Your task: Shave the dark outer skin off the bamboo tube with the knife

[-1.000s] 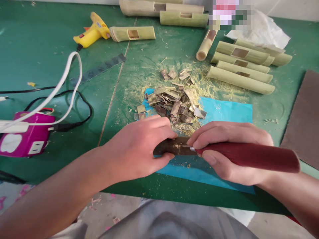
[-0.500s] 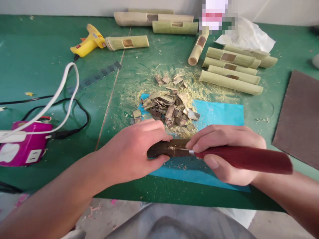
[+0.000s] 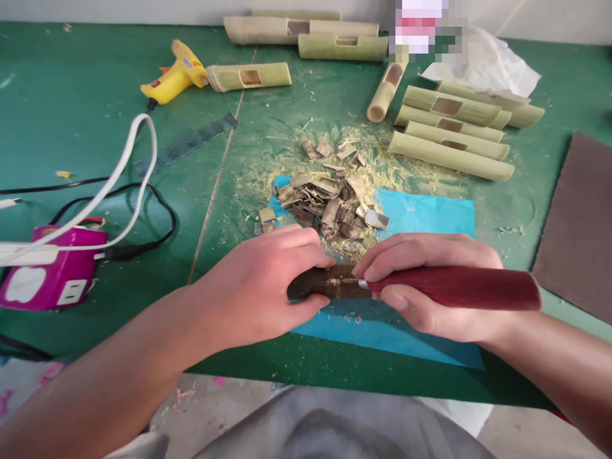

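Observation:
My left hand [image 3: 272,280] is wrapped round one end of a dark brown bamboo piece [image 3: 329,282], pinning it over a blue sheet [image 3: 425,215]. Closed on a carving knife with a thick dark red handle [image 3: 459,287], my right hand [image 3: 430,255] rests against the bamboo's other end. The short metal tip of the knife touches the bamboo's upper face, where pale scratches and crumbs show. Just beyond my hands lies a heap of brown bamboo chips [image 3: 329,204] in yellowish shavings.
A yellow hot glue gun [image 3: 174,76] lies at the far left by a notched bamboo tube [image 3: 251,76]. Several notched tubes [image 3: 454,150] are stacked at the right, near a brown board [image 3: 581,229]. A purple power block [image 3: 62,271] with cables stands at the left.
The knife handle has swung so its butt end sits further left and higher, lying closer to level. My left hand keeps its hold on the bamboo. The whole view has shifted slightly.

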A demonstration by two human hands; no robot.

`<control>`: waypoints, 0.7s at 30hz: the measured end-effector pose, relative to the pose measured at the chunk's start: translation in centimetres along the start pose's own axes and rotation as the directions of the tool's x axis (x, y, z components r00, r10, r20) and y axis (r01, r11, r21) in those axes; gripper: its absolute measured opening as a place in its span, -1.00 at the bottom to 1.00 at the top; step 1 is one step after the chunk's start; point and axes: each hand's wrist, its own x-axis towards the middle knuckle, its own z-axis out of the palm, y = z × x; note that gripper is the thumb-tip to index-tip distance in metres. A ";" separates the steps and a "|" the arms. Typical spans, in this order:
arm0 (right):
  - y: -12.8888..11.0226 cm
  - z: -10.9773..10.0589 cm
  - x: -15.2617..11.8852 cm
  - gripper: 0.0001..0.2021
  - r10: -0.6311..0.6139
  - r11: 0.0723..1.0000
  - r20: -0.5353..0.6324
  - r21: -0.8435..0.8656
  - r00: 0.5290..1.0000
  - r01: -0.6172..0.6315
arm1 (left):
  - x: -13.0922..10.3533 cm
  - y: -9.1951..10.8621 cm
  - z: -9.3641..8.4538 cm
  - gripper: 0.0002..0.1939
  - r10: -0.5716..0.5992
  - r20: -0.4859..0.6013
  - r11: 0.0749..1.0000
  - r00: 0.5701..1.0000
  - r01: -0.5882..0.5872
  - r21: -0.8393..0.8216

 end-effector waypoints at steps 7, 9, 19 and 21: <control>0.1 -0.2 0.1 -0.95 -0.042 0.999 0.034 -0.014 0.999 0.042 | -0.1 0.1 -0.1 -0.95 0.004 -0.004 1.000 1.000 -0.004 -0.002; 0.1 -0.3 0.1 -0.94 -0.061 0.998 0.036 -0.032 0.997 0.062 | 0.0 0.1 -0.1 -0.95 0.005 -0.006 1.000 1.000 -0.005 -0.005; -0.3 0.1 0.3 -0.88 -0.101 0.988 -0.007 -0.119 0.995 0.099 | 0.0 0.1 -0.1 -0.89 -0.011 0.009 1.000 1.000 0.012 -0.006; -0.5 0.1 0.0 -0.87 -0.113 0.985 -0.033 -0.138 0.993 0.107 | -0.2 0.0 0.0 -0.87 0.005 -0.015 1.000 1.000 -0.005 -0.019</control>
